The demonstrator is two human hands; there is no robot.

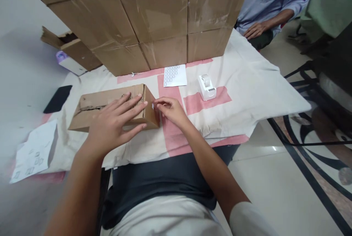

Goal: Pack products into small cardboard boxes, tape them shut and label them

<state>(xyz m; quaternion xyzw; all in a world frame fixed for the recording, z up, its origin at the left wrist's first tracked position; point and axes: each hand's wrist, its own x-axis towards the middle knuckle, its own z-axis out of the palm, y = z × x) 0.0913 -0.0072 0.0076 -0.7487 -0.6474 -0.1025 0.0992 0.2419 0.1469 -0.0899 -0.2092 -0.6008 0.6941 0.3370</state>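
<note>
A long brown cardboard box [90, 100] lies on the cloth-covered table in front of me, its top seam rough and torn. My left hand [118, 118] rests on top of it, fingers spread and flat. At the box's right end face, my right hand [171, 109] pinches a small white label [153, 106] between thumb and forefinger, touching or very close to the cardboard. Beyond the box lies a white sheet [178, 76] printed with rows of small rectangles. Right of that sheet stands a white tape dispenser [206, 88] holding a roll of clear tape.
Stacked, film-wrapped cartons [156, 12] rise at the back of the table. An open carton [79, 54], a black phone-like slab [58, 99] and loose papers [35, 151] lie to the left. Another person's hand [255, 30] rests beyond the table's far right edge.
</note>
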